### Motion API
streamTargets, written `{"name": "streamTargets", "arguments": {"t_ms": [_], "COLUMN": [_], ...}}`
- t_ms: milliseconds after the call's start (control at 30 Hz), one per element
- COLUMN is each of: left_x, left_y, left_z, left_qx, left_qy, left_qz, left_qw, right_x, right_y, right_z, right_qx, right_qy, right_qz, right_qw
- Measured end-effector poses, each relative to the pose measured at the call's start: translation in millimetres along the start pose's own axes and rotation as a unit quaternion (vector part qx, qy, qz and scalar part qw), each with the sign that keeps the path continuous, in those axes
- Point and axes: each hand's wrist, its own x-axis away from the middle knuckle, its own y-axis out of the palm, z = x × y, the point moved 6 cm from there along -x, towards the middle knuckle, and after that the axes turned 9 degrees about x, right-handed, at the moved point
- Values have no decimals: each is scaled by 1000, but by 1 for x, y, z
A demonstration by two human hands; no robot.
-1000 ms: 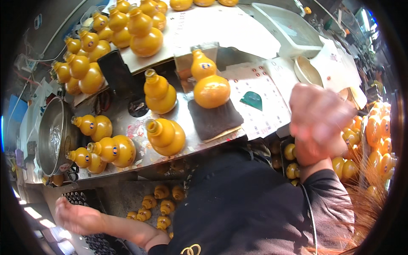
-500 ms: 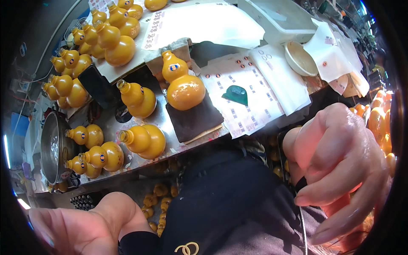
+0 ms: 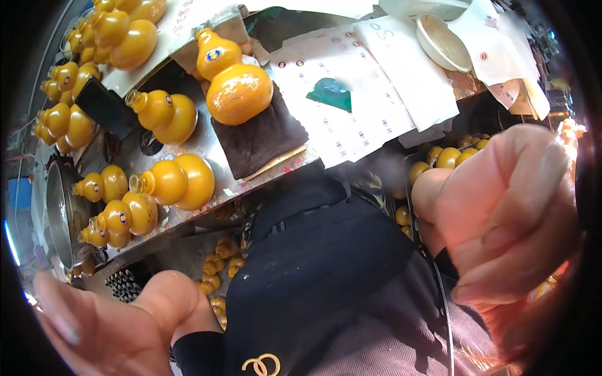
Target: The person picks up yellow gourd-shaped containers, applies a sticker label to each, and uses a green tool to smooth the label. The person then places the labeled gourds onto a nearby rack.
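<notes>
**Both hands raised close to the lens, gourd bottles on the bench**

Left hand [image 3: 110, 329]: low left, palm open, fingers spread, holding nothing. Nearest items: small amber gourd bottles [image 3: 119, 216] lying on the metal bench [image 3: 207, 141] just above it. Centre: large gourd bottle [image 3: 233, 81] resting on a dark cloth pad [image 3: 260, 135]. Right hand [image 3: 501, 216]: fingers curled inward, loosely closed; cannot tell whether anything is inside.

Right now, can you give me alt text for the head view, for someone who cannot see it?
Both hands are raised close to the camera and hold nothing: the left hand open at lower left, the right hand loosely curled at right. Beyond them a metal bench carries yellow gourd-shaped bottles, the largest gourd lying on a dark cloth beside printed sheets.
</notes>
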Motion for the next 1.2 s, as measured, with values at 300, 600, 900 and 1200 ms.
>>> {"name": "streamTargets", "arguments": {"t_ms": [300, 600, 900, 1200], "left_x": [70, 154, 149, 134], "left_y": [32, 0, -37, -75], "left_z": [-64, -86, -72, -88], "left_qx": [139, -112, -282, -463], "left_qy": [-75, -305, -235, -319], "left_qz": [62, 288, 281, 200], "left_qw": [985, 901, 887, 802], "right_x": [46, 119, 120, -27], "right_y": [29, -48, -42, 53], "right_z": [43, 156, 189, 224], "right_qx": [-305, 299, 477, 196], "right_qy": [63, 258, 239, 181], "right_qz": [-15, 38, -34, -49], "right_qw": [950, 918, 845, 963]}}
